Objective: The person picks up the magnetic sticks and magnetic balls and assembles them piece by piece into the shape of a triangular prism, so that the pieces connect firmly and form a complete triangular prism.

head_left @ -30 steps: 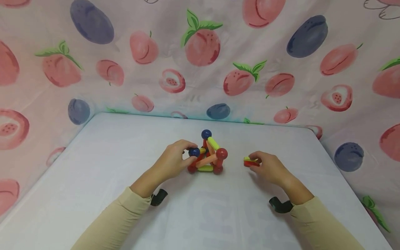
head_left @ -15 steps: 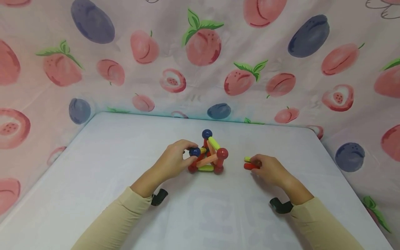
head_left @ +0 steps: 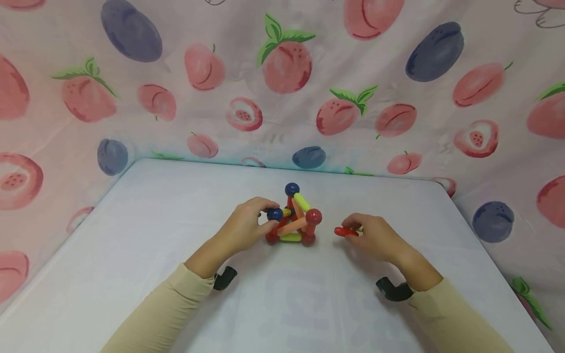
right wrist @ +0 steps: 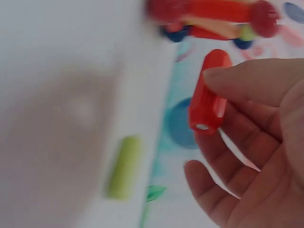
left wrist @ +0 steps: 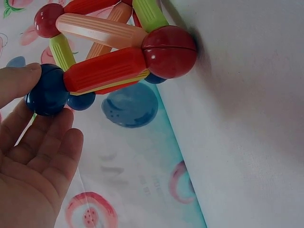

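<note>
A small frame of magnetic rods and balls stands on the table, with a red ball (head_left: 314, 216) at its right upper corner and an orange rod (head_left: 292, 227) across its front. My left hand (head_left: 245, 223) pinches the blue ball (left wrist: 47, 90) at its left upper corner between thumb and fingers. To the right of the frame, my right hand (head_left: 376, 236) holds a red rod (right wrist: 209, 90) between thumb and fingers, apart from the frame. A yellow-green rod (right wrist: 123, 167) lies on the table by the right hand, mostly hidden behind it in the head view.
The white tabletop (head_left: 185, 196) runs back to a fruit-print cloth (head_left: 176, 108) that rises behind and at the sides. A black curved piece sits at each wrist, one by the left sleeve (head_left: 176, 294) and one by the right sleeve (head_left: 450, 309).
My right hand has taken the red rod from beside the yellow-green one and moved slightly left with it. The left hand stays on the blue ball, and the frame has not moved.
</note>
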